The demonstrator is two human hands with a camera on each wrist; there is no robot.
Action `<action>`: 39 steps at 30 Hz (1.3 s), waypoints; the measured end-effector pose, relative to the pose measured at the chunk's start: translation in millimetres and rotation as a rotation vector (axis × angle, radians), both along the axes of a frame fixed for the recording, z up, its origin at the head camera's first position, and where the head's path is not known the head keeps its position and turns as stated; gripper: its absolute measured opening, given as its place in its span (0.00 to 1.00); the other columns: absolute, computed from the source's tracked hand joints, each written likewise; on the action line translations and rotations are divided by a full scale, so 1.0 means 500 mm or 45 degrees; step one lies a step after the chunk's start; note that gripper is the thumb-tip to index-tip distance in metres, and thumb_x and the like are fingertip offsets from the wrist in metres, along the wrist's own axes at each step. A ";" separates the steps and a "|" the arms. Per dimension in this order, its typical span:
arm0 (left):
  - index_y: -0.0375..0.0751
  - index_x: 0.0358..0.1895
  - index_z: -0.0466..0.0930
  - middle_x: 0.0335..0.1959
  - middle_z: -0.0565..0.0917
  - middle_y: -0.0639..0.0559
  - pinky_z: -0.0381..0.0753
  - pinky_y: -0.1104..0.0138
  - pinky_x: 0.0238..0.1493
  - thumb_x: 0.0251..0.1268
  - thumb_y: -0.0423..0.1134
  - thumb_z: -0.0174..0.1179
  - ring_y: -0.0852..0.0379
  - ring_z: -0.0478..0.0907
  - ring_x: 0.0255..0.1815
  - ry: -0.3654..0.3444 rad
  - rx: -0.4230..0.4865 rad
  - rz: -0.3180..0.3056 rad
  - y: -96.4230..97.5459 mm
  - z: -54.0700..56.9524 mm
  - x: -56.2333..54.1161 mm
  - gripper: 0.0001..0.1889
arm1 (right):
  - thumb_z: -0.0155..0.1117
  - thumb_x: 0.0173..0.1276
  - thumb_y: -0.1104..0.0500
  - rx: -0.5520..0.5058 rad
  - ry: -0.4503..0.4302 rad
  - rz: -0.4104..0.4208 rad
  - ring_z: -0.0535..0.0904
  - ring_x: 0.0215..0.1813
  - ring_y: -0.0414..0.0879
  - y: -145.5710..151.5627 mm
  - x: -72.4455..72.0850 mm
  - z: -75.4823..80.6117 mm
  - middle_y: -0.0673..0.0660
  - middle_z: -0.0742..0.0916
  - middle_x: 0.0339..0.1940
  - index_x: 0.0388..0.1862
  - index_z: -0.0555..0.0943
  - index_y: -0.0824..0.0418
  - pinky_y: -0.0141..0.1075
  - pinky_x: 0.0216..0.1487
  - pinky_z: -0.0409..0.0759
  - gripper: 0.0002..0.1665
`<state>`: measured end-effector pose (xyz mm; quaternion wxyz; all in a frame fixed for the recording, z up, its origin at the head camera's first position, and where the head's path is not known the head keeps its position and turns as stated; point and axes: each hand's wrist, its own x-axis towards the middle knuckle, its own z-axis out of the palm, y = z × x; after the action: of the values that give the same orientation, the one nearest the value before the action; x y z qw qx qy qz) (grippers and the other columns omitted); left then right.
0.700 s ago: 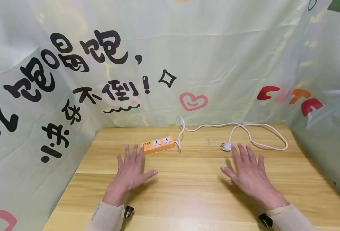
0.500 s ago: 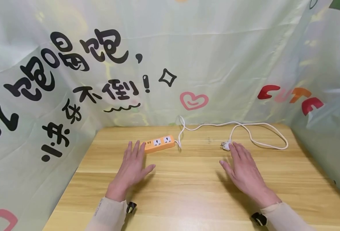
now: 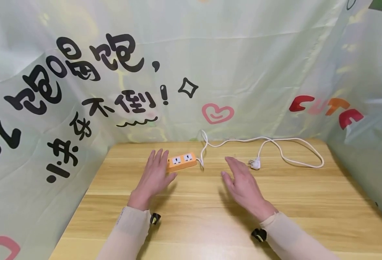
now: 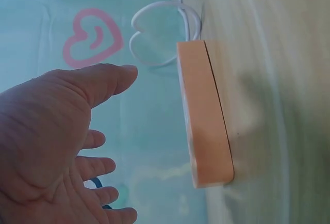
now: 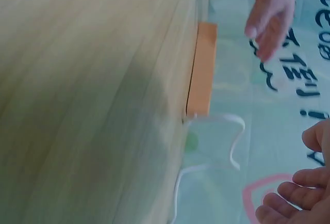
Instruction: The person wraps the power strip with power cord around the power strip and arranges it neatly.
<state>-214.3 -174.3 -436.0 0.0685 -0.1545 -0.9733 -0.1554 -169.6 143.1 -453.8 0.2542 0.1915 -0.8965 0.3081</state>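
Note:
An orange power strip (image 3: 182, 163) with two white sockets lies toward the back of the wooden table. Above its left end is my left hand (image 3: 155, 173), fingers extended and thumb apart, hiding that end in the head view. The left wrist view shows a gap between this hand (image 4: 56, 126) and the strip's orange side (image 4: 203, 115). My right hand (image 3: 244, 186) hovers over the table between strip and plug, fingers straight, holding nothing. The white plug (image 3: 255, 163) lies to the right of it, prongs pointing left.
A white cord (image 3: 229, 141) runs from the strip along the table's back edge and loops at the right before reaching the plug. Printed fabric (image 3: 259, 72) walls in the wooden table (image 3: 191, 224) at the back and both sides.
My right hand has moved left, away from the plug. My left hand has moved forward and slightly right, covering more of the power strip. Strip and cord have stayed put.

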 end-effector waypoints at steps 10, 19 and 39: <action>0.34 0.83 0.53 0.84 0.55 0.30 0.48 0.43 0.85 0.70 0.48 0.70 0.31 0.44 0.86 -0.058 0.041 -0.020 0.036 -0.003 -0.059 0.47 | 0.64 0.77 0.62 -0.003 -0.220 0.216 0.76 0.73 0.65 -0.107 -0.026 0.009 0.69 0.79 0.72 0.75 0.73 0.69 0.57 0.74 0.74 0.30; 0.35 0.84 0.54 0.84 0.55 0.33 0.49 0.44 0.85 0.68 0.46 0.73 0.32 0.45 0.87 -0.129 0.015 0.000 0.066 -0.022 -0.093 0.49 | 0.62 0.79 0.62 0.093 -0.329 0.303 0.72 0.77 0.63 -0.150 -0.062 -0.001 0.69 0.76 0.76 0.78 0.69 0.69 0.55 0.77 0.70 0.32; 0.40 0.83 0.58 0.78 0.70 0.38 0.50 0.28 0.78 0.73 0.43 0.67 0.38 0.65 0.80 -0.214 -0.099 0.094 0.081 -0.070 -0.107 0.41 | 0.64 0.76 0.62 0.067 -0.388 0.085 0.71 0.78 0.65 -0.132 -0.074 -0.033 0.70 0.74 0.77 0.78 0.68 0.70 0.57 0.77 0.69 0.35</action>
<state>-267.6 -133.7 -470.9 -0.0138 -0.1076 -0.9859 -0.1271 -206.5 77.3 -470.3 0.0996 0.1787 -0.9257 0.3181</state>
